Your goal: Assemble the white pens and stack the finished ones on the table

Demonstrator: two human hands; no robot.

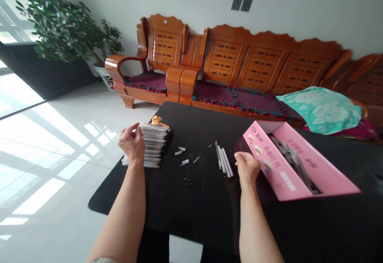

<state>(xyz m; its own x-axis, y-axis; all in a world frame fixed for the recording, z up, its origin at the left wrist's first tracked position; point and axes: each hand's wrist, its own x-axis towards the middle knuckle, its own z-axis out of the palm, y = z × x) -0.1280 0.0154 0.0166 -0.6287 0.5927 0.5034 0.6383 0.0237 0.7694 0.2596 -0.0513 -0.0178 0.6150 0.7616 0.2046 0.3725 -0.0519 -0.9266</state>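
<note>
My left hand is over the left edge of a stacked row of pens with clear barrels and black ends. Its fingers are curled in, and no object shows in them. My right hand is closed just right of several white pen barrels, with nothing visible sticking out of it. A thin pen refill lies alone mid-table. Left of it are small white-and-clear pen caps. Several small black pieces lie nearer to me.
A pink open box with dark and clear pen parts inside stands at the right. An orange figurine sits behind the pen row. The black table has a wooden sofa behind it, with a turquoise cloth on the seat.
</note>
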